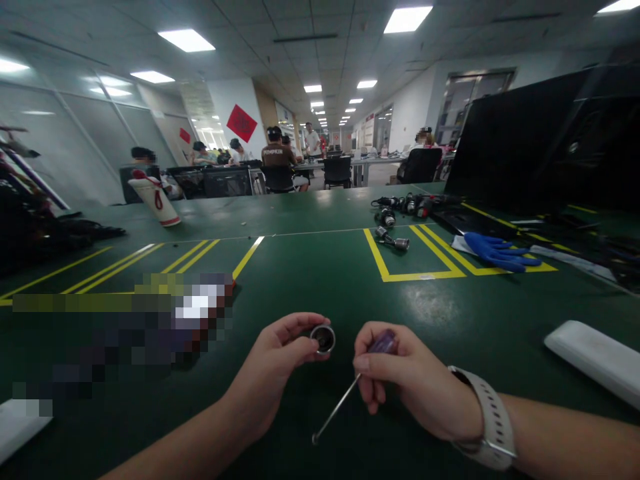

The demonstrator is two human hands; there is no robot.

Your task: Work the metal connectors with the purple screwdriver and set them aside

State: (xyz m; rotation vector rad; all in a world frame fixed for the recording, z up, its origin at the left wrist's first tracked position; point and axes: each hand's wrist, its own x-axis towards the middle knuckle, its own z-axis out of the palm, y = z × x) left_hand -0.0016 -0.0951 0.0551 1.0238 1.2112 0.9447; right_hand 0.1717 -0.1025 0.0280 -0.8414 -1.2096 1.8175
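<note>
My left hand [273, 373] pinches a small round metal cylinder part [323, 338] between thumb and fingers, its open end facing me. My right hand [400, 380], with a white watch on the wrist, is closed around a screwdriver with a purple handle [383, 343]. The screwdriver's thin metal shaft [337, 410] points down and to the left, toward me. Both hands hover close together over the green table [325, 280], near its front edge.
Similar small metal parts [393, 240] and dark cylindrical ones [405, 203] lie inside yellow floor-tape boxes farther back. A blue glove [497, 251] lies at right beside a large black case [540, 143]. A white flat object [595, 357] sits at right. People sit at desks in the background.
</note>
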